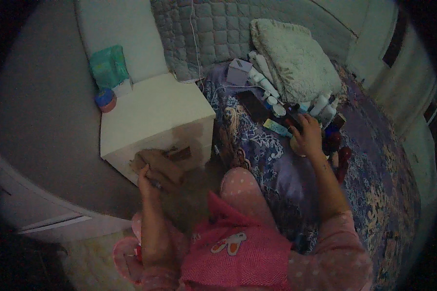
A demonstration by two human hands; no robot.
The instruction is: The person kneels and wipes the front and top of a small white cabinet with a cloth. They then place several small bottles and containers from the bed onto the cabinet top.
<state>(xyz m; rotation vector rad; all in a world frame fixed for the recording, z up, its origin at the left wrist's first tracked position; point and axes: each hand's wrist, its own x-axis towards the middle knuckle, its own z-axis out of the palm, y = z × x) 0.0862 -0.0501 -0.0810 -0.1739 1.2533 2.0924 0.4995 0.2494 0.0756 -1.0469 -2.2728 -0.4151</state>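
Your left hand (146, 183) pinches a brown cloth (161, 167) near its left edge, in front of the white nightstand (155, 104). The cloth seems held by that edge alone, which would explain why the rest spreads loosely away to the right. Its long axis slants from upper left down to lower right, with the gripped side toward you and the free part pointing off toward the gap beside the bed.

Your right hand (308, 138) reaches over the bedspread (286, 167), fingers bent down onto a dark item (293, 119) among the toiletries. You have the thumb and fingers partly apart, but I cannot tell whether they close on it (the light is dim and your knuckles cover much of it). That item lies on the bed, just right of a small white jar (278, 110); its long axis appears to run from upper left to lower right, the far end aimed up toward the jar. Beside your fingertips, a yellow-green tube (277, 128) slants the same way, its lower end toward your hand.

The white bottles (320, 104) gather below the pale cushion (296, 58), perhaps grouped so that your right arm covers them all. A dark flat slab (253, 105) lies left of the jar, apart from your fingers.
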